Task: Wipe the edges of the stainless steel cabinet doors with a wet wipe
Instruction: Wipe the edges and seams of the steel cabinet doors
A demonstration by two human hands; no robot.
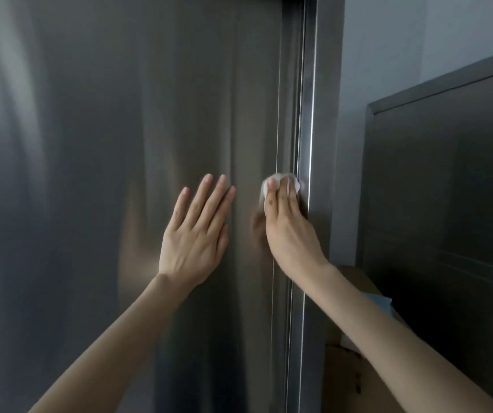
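Observation:
A tall stainless steel cabinet door (120, 144) fills the left and middle of the view. Its right edge (297, 99) runs top to bottom as a narrow vertical strip with a bright seam. My right hand (290, 231) presses a white wet wipe (281, 181) against that edge at mid height, its straight fingers lying over the wipe. My left hand (194, 234) lies flat on the door face just left of it, fingers straight and spread, holding nothing.
Right of the door edge stands the cabinet's steel side post (325, 114), then a grey wall (388, 70). A dark framed panel (447, 189) leans at the right. A cardboard box (343, 368) with a blue item (380, 301) on it sits below my right forearm.

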